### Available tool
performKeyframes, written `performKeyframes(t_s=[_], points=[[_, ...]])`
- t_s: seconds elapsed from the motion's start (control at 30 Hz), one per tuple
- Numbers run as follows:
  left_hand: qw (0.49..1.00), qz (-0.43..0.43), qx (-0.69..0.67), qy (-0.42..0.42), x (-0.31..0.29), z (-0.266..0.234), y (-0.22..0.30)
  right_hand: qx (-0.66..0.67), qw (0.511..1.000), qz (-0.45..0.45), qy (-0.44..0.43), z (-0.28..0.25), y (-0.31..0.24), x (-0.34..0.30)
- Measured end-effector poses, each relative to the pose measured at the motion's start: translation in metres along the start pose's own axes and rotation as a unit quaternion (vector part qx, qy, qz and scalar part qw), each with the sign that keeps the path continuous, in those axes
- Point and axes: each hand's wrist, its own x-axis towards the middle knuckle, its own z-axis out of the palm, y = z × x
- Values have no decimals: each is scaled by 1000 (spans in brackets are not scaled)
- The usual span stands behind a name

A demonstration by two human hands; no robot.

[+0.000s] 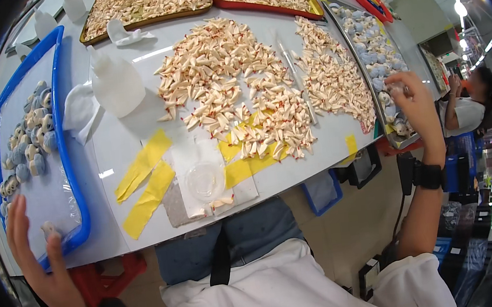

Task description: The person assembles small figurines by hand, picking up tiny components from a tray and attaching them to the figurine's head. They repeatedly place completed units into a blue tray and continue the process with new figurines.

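Note:
My left hand (40, 256) is at the near corner of a blue-rimmed tray (73, 189), its fingers stretched out and its thumb apart. A small pale piece (49, 229) shows beside the thumb tip, apparently on the tray. Further up that tray lies a cluster of small rounded blue-and-white pieces (31, 134). On the right, my right hand (416, 102) hangs over a metal tray (362, 63) filled with similar blue-and-white pieces (376, 50). Its thumb and fingertips are pinched together; whatever is between them is too small to make out.
Heaps of cream, red-tipped pointed pieces (213, 67) cover the middle of the white table. Two trays (212, 4) of them stand behind. A white bottle (116, 86), yellow tape strips (149, 199) and a clear round dish (205, 180) lie nearer. Another person (468, 103) is at far right.

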Motion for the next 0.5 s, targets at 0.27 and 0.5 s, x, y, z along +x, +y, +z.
performKeyframes(t_s=[0.27,0.5], points=[[989,-91,16,-118,2,-20,-65,-40,998,-49,16,6,-44,1],[982,-112,98,-117,9,-14,-88,64,987,-110,-93,48,-87,21]])
